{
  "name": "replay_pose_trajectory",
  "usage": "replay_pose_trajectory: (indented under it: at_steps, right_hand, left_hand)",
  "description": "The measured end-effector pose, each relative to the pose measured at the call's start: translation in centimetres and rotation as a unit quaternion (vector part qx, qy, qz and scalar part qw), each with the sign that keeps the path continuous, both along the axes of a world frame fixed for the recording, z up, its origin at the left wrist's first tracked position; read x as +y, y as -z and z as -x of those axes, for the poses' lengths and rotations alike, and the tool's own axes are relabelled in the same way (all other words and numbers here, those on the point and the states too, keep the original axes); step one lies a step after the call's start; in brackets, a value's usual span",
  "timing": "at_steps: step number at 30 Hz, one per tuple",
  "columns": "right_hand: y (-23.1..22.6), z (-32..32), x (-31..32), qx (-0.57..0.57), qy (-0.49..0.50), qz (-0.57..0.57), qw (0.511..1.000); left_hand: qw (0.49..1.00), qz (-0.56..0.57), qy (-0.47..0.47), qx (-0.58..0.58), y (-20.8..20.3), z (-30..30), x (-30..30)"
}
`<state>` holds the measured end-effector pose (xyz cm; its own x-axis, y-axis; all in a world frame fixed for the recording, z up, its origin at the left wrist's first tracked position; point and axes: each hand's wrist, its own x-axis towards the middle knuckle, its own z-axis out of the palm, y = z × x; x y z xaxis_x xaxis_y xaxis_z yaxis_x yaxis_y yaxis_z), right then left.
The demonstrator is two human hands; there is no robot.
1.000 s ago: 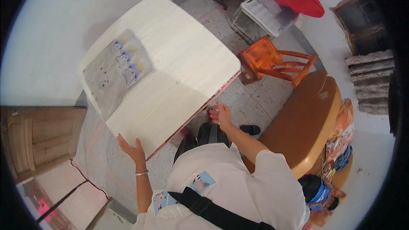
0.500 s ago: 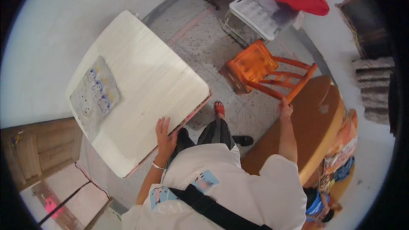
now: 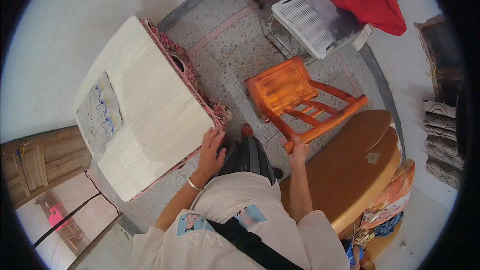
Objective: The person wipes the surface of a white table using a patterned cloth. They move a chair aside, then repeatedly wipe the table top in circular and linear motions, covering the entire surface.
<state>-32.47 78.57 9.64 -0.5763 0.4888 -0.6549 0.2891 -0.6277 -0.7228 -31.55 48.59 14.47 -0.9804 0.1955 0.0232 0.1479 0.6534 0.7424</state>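
Its legs largely hidden beneath the seat, a glossy orange wooden chair (image 3: 281, 89) with a slatted back sits between a white-topped table (image 3: 155, 90) and a brown, round-edged furnishing (image 3: 350, 157). A right hand (image 3: 298, 151) grips its top rail; the left hand (image 3: 211, 151), fingers spread, meets the table's corner, though contact is hard to confirm.
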Motion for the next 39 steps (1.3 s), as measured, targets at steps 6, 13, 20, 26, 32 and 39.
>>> replay_pose_trajectory:
  at_steps: [6, 13, 20, 26, 32, 39]
  right_hand:
    - [-0.8, 0.8, -3.0, -0.005, -0.104, -0.073, 0.992]
    - [-1.5, 6.2, -3.3, 0.014, -0.337, -0.312, 0.888]
    - [-2.2, 18.6, 0.2, 0.077, -0.508, -0.262, 0.817]
    - [-1.8, 28.0, 1.7, 0.105, -0.611, -0.264, 0.739]
    - [0.7, 36.6, 3.4, 0.092, -0.67, -0.242, 0.696]
    - [4.3, 41.4, 12.9, 0.057, -0.668, -0.115, 0.733]
  left_hand:
    - [0.992, -0.073, 0.102, -0.014, 1.0, 2.0, 2.9]
    - [0.981, -0.112, 0.156, -0.004, 0.6, 4.4, 3.1]
    - [0.994, -0.079, 0.078, 0.023, 1.9, 5.6, 0.3]
    - [0.998, -0.046, -0.041, 0.009, 2.8, 6.3, 1.1]
    - [0.985, -0.023, -0.168, 0.008, 4.2, 7.8, 4.8]
    - [0.948, -0.073, -0.306, -0.044, 5.5, 9.9, 11.7]
